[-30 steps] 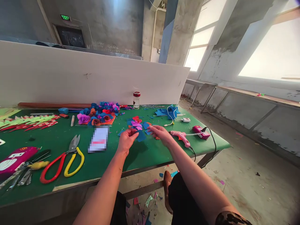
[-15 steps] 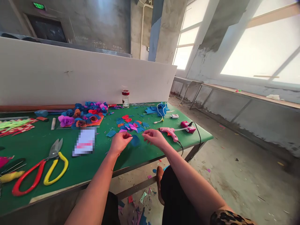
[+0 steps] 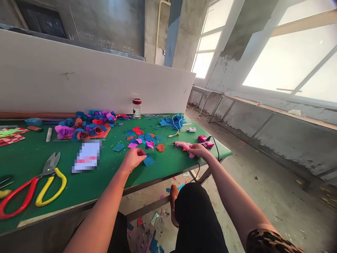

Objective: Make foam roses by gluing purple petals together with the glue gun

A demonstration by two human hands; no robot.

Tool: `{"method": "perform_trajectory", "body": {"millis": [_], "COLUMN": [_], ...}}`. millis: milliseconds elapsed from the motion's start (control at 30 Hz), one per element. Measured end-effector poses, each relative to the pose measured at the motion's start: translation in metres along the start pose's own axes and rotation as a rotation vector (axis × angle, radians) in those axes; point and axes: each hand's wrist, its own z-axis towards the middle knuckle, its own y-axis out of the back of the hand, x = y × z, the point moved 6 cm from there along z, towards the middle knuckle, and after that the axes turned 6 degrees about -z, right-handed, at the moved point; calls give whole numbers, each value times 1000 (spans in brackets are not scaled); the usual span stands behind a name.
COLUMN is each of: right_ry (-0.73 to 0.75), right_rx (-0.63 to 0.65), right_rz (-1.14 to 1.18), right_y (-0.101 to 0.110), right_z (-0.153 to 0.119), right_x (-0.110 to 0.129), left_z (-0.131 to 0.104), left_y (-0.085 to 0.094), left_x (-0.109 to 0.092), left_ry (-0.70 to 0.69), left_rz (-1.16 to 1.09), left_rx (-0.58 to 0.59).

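Note:
My left hand [image 3: 133, 159] pinches a blue paper petal [image 3: 149, 161] by its edge, just above the green tabletop. To the right, my right hand [image 3: 200, 151] has its fingers closed round the handle of a pink hot glue gun [image 3: 181, 144], which lies on its side with its nozzle facing left. Between and beyond the hands lie loose paper petals [image 3: 139, 141] in blue, pink, red and orange. One orange petal [image 3: 160, 148] lies close to the nozzle.
Finished paper flowers [image 3: 89, 126] are heaped at the back left. Large scissors [image 3: 50, 168] with red and yellow handles lie open at left. A jar [image 3: 137, 108] stands before the white board [image 3: 105, 82]. A pink power socket [image 3: 205, 141] and cords sit near the right edge.
My right hand has moved right, from beside the left hand to the glue gun, and closed on its handle. My left hand keeps the blue petal. The view has shifted slightly right.

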Motion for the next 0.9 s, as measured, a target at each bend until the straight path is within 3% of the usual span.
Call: {"method": "perform_trajectory", "body": {"millis": [133,333,500,633,800,900], "right_ry": [-20,45,17,-11,209,323], "right_rx": [117,99,276,372,430,378], "right_rz": [187,541,1040,967,666,464], "right_y": [-1,6,-19,-35,-28,-24], "right_z": [1,-23,-48,-68,-91,-99], "right_x": [-1,5,32,55,87,103], "left_z": [1,-1,-3,-5,-6,-7], "left_y": [-1,-2,-3,-2,-1,-2], "left_x": [0,0,1,-3,-6,-9], "left_ry": [-2,-3,17,15,38,34], "left_rz": [25,19,15,43,132,176], "left_rx": [-3,23,14,-8,13,32]}}
